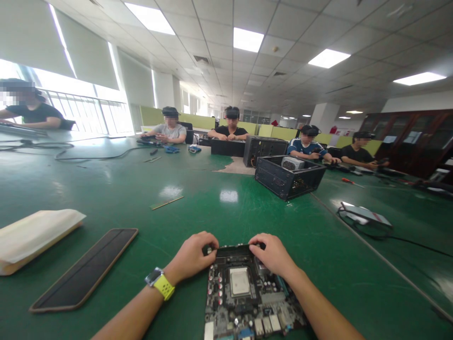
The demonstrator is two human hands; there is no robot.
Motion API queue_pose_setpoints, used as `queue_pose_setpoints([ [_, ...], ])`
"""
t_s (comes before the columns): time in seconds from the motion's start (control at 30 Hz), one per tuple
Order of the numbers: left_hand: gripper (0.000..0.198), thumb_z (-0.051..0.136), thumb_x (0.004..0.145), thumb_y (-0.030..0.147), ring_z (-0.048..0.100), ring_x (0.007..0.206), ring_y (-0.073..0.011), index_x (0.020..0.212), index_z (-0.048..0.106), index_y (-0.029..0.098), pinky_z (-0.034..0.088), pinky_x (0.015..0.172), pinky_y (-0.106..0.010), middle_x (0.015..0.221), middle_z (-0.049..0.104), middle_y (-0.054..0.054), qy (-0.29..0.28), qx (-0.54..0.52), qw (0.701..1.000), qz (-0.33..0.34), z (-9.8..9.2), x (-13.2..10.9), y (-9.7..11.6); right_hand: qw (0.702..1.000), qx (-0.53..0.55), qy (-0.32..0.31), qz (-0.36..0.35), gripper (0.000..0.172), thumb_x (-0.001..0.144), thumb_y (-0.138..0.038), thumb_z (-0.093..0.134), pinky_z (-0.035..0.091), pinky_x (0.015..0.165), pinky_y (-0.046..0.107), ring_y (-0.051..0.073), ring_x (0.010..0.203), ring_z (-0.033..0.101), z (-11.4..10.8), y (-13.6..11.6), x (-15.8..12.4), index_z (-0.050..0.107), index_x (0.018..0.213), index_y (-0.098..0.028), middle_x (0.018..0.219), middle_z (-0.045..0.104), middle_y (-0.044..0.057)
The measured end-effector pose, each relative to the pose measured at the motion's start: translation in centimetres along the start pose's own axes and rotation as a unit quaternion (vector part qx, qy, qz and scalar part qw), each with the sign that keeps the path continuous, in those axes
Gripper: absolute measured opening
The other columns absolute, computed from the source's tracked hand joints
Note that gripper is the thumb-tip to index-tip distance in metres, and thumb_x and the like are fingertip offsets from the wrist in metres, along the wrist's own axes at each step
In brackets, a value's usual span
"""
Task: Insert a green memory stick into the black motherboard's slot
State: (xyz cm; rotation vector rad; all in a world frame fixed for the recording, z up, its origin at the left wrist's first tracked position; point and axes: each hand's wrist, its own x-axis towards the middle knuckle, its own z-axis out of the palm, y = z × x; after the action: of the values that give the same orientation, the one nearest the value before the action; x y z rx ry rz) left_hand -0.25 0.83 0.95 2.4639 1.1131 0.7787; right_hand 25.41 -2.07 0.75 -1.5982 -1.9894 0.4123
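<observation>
A motherboard [262,298] lies on the green table right in front of me, with a square silver processor [240,282] seated in its socket. My left hand [194,255] is at the board's far left corner, thumb and fingers curled together in a pinch on the edge. At the far right corner my right hand [271,252] pinches in the same way. Between my fingertips runs a long dark strip [232,252] along the far edge; whether it is slots or a memory stick, I cannot tell. The fingertips partly hide both corners.
Left of me are a phone [87,269] and a paper-wrapped bundle [35,236]. A thin stick [167,203] lies ahead. Farther off stand an open computer case [288,177] and another case [265,150]. A cabled flat device [366,215] lies at right. Several people sit around the table.
</observation>
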Motion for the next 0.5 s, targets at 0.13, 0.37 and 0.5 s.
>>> queue_pose_setpoints([
  [0.13, 0.013, 0.056, 0.074, 0.018, 0.059, 0.079, -0.0182, 0.083, 0.065, 0.019, 0.045, 0.074, -0.028, 0.083, 0.066, -0.002, -0.004, -0.003, 1.0, -0.004, -0.1, 0.0, 0.2, 1.0, 0.006, -0.007, 0.008, 0.02, 0.079, -0.031, 0.056, 0.041, 0.082, 0.029, 0.018, 0.088, 0.059, -0.1, 0.1, 0.1, 0.069, 0.091, -0.023, 0.092, 0.069, 0.001],
  [0.37, 0.016, 0.052, 0.082, 0.023, 0.06, 0.082, -0.0182, 0.088, 0.066, 0.02, 0.045, 0.077, -0.029, 0.086, 0.068, -0.002, 0.009, -0.009, 1.0, 0.0, -0.1, 0.1, 0.1, 0.996, -0.03, 0.056, -0.058, 0.018, 0.081, -0.034, 0.057, 0.038, 0.085, 0.032, 0.02, 0.097, 0.053, -1.4, -4.3, -1.6, 0.066, 0.091, -0.022, 0.097, 0.065, 0.004],
  [0.5, 0.016, 0.052, 0.083, 0.023, 0.061, 0.083, -0.0184, 0.088, 0.067, 0.02, 0.046, 0.077, -0.029, 0.086, 0.069, -0.003, 0.016, -0.012, 1.0, 0.0, 0.0, 0.2, 0.0, 0.986, -0.031, -0.03, -0.158, 0.021, 0.084, -0.04, 0.055, 0.039, 0.075, 0.028, 0.016, 0.083, 0.055, -0.8, -8.1, -4.1, 0.065, 0.08, -0.022, 0.082, 0.065, 0.001],
])
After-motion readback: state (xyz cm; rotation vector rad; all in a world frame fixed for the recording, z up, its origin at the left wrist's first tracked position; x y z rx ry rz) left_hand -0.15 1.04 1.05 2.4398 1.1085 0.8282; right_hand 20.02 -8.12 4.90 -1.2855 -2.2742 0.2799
